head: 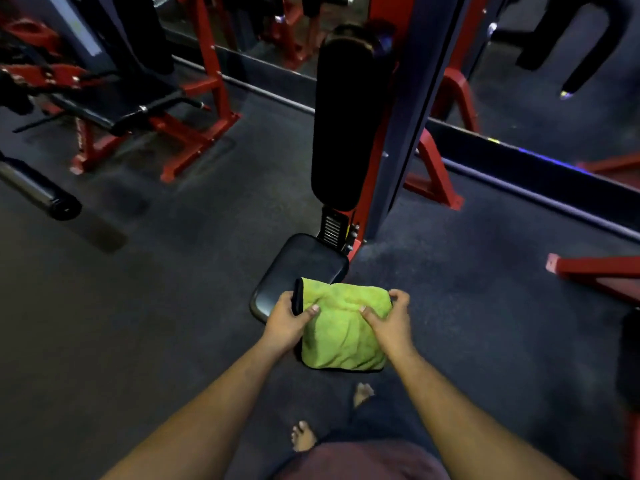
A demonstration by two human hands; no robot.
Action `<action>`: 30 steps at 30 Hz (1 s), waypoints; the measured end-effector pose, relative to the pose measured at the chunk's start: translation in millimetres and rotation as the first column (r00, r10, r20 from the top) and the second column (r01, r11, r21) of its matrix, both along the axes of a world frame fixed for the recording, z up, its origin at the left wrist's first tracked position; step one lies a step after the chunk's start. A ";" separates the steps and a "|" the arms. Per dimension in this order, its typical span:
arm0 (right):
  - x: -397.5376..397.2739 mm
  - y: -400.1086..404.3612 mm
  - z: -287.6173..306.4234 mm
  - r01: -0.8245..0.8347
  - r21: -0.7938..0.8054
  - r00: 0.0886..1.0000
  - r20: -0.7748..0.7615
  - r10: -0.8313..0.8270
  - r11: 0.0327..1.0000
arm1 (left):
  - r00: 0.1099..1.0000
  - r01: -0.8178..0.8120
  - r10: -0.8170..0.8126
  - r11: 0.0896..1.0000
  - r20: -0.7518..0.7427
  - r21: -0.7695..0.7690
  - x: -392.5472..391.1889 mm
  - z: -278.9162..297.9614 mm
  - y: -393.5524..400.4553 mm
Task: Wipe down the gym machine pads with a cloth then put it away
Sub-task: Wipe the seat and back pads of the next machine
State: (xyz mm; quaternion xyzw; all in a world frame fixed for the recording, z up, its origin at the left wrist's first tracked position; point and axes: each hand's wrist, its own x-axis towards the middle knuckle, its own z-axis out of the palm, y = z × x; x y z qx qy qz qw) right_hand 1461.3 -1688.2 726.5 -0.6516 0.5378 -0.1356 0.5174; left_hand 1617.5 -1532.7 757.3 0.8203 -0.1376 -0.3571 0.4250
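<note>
While both hands hold it, the green cloth (343,327) hangs folded over the near edge of the black seat pad (298,271). Left hand (287,320) pinches its left side, right hand (389,318) grips its right side.

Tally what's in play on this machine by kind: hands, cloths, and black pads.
Hands: 2, left hand and right hand, both gripping the cloth
Cloths: 1, green cloth
Black pads: 2, seat pad and back pad
Total: 5
</note>
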 end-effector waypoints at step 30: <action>234.8 70.2 -287.7 0.213 -0.131 0.855 -0.455 -0.249 0.968 | 0.334 0.688 -0.802 0.567 0.496 0.453 238.5 -330.0 -47.6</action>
